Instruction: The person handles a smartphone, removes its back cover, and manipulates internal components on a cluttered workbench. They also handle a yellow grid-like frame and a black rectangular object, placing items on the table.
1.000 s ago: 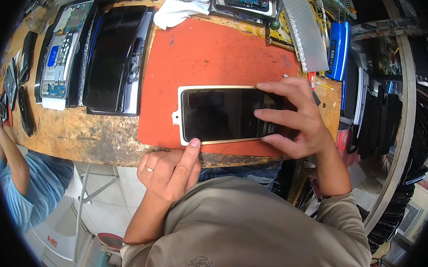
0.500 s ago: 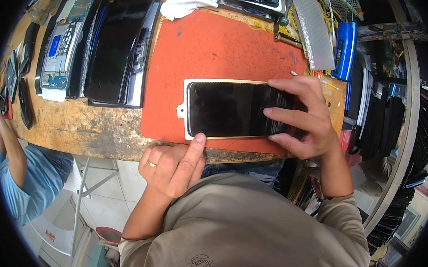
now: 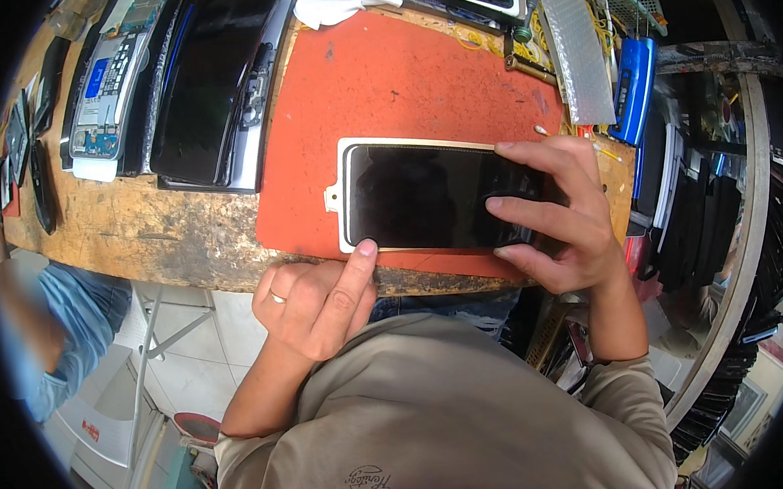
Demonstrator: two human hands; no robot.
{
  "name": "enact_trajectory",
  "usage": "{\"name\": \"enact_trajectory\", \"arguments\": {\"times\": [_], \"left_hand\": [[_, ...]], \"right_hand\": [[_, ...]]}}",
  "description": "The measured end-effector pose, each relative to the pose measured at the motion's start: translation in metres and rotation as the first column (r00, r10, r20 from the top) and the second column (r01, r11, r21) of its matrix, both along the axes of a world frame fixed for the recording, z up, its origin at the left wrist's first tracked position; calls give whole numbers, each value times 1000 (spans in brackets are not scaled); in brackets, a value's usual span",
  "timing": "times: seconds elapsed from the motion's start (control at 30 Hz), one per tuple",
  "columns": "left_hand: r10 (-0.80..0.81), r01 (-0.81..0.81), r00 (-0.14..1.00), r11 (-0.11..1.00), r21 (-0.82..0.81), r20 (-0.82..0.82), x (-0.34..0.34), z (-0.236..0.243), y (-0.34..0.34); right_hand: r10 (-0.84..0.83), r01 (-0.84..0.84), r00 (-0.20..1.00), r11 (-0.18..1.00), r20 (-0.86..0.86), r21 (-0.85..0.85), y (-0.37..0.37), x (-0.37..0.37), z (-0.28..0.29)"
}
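- One co-worker in blue (image 3: 84, 300) is showing at the far left, an arm blurred, well apart from the work.
- Beside that, an opened device (image 3: 101, 105) is baring its circuit board next to a stack of dark panels (image 3: 211, 90).
- At center, a red mat (image 3: 401, 85) is covering part of a wooden bench (image 3: 174, 225) and bearing a pale frame (image 3: 344, 172), whose small tab is pointing left.
- Just below, the left hand (image 3: 315, 306) is reaching one straight index finger to the near left corner, its tip touching there; the other fingers are folding under, and whether they are closing on anything cannot be told.
- Up and to the right of that fingertip, a black-screened phone (image 3: 424, 194) is lying face up over the frame, its long axis running left to right, nearly level with the bench edge.
- Over its right end, the right hand (image 3: 567, 218) is spreading wide, thumb at the near edge, one finger at the far edge, another resting on the glass, apparently holding the phone across its width; most of the phone is lying leftward of those fingers.
- Farther right, bubble wrap (image 3: 578, 62) is leaning near a blue object (image 3: 633, 90).
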State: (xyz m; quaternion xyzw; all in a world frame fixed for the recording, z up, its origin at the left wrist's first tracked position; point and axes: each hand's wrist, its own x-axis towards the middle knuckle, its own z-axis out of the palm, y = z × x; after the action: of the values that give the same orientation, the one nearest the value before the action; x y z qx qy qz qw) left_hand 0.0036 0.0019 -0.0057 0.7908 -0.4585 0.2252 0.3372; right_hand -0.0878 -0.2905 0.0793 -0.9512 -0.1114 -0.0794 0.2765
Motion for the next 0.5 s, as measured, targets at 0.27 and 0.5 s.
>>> {"name": "enact_trajectory", "arguments": {"times": [0.27,0.5], "left_hand": [[8,-8,1000,1000,0,8,0,0,-1],[1,-1,1000,1000,3,8,0,0,-1]], "right_hand": [[-4,4,1000,1000,-13,3,1,1,1],[-11,11,1000,1000,-10,3,2,1,0]]}}
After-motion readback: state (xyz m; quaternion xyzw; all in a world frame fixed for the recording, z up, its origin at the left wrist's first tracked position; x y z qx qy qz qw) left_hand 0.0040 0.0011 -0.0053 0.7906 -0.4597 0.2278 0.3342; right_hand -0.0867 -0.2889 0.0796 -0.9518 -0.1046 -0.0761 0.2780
